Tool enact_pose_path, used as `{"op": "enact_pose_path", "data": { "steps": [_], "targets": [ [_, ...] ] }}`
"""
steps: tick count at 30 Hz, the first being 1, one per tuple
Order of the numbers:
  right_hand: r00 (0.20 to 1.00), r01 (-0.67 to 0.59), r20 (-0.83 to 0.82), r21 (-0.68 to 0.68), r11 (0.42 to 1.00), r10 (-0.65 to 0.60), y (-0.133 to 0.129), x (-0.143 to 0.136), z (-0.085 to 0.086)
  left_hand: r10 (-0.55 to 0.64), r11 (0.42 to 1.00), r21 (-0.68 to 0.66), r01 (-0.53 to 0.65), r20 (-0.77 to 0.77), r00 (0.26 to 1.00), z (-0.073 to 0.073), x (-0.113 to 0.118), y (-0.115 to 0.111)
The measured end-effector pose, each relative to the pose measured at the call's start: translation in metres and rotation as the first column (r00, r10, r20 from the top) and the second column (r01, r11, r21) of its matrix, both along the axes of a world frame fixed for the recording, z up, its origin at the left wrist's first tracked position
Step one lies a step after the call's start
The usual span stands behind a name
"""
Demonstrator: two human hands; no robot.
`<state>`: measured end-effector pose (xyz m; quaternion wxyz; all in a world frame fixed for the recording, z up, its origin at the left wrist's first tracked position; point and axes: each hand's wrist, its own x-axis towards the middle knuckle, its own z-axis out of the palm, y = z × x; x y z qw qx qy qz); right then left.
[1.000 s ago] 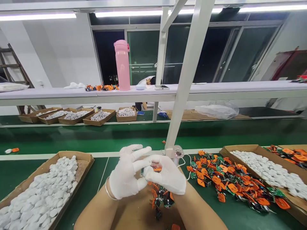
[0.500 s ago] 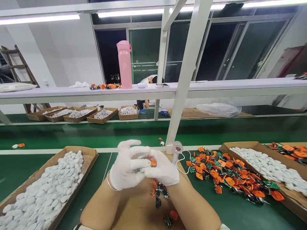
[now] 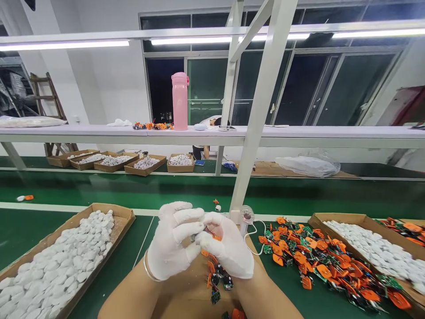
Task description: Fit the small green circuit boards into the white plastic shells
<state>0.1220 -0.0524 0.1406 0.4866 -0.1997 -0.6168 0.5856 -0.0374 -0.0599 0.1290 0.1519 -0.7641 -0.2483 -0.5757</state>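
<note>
Both my hands wear white gloves and meet above a brown cardboard sheet (image 3: 179,294). My left hand (image 3: 175,241) has its fingers curled with the tips against the other hand's; whatever sits in its pinch is mostly hidden. In my right hand (image 3: 227,246), a small orange part (image 3: 216,236) shows between thumb and curled fingers. Below the hands lie several loose orange parts with black components and small circuit boards (image 3: 217,277). Another orange piece (image 3: 237,313) is cut off by the bottom edge.
Left stands a cardboard tray (image 3: 124,217) of white rounded pieces. A pile of orange parts with green boards (image 3: 312,252) lies right, beside another tray (image 3: 327,217). A clear device (image 3: 246,217) with a white cable stands by the slanted post (image 3: 255,124). A person (image 3: 207,122) is behind the shelf.
The view has tilted up slightly. My hands remain together, with the left palm turned a little and the fingertips shifted; the orange part now shows deeper within the right hand's grip.
</note>
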Motion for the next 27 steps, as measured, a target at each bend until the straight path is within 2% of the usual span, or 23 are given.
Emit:
{"op": "enact_pose_path", "data": {
  "steps": [2, 5, 11, 16, 20, 23, 27],
  "targets": [
    [0.993, -0.100, -0.065, -0.023, 0.995, 0.099, 0.000, 0.004, 0.002, -0.089, 0.996, -0.026, 0.089, 0.008, 0.996, 0.000, -0.001, 0.001],
    [0.940, -0.284, -0.223, -0.101, 0.953, 0.256, 0.002, 0.009, 0.005, -0.248, 0.964, -0.097, 0.249, 0.020, 0.969, 0.001, -0.004, 0.002],
    [0.850, -0.489, -0.323, -0.195, 0.850, 0.415, -0.004, 0.005, 0.006, -0.457, 0.864, -0.232, 0.447, 0.012, 0.889, 0.003, -0.002, -0.003],
    [0.847, -0.486, -0.360, -0.222, 0.845, 0.392, -0.009, -0.005, 0.002, -0.520, 0.835, -0.174, 0.521, 0.057, 0.852, 0.004, 0.002, -0.003],
    [0.869, -0.456, -0.321, -0.227, 0.860, 0.376, -0.006, -0.010, -0.002, -0.471, 0.842, -0.204, 0.499, 0.172, 0.865, -0.002, 0.003, 0.000],
    [0.876, -0.454, -0.286, -0.213, 0.865, 0.389, -0.003, -0.013, -0.004, -0.451, 0.820, -0.256, 0.512, 0.261, 0.853, -0.005, 0.004, 0.001],
    [0.872, -0.461, -0.275, -0.179, 0.869, 0.406, -0.002, -0.015, -0.003, -0.456, 0.815, -0.247, 0.524, 0.285, 0.843, -0.005, 0.005, 0.003]
  ]
}}
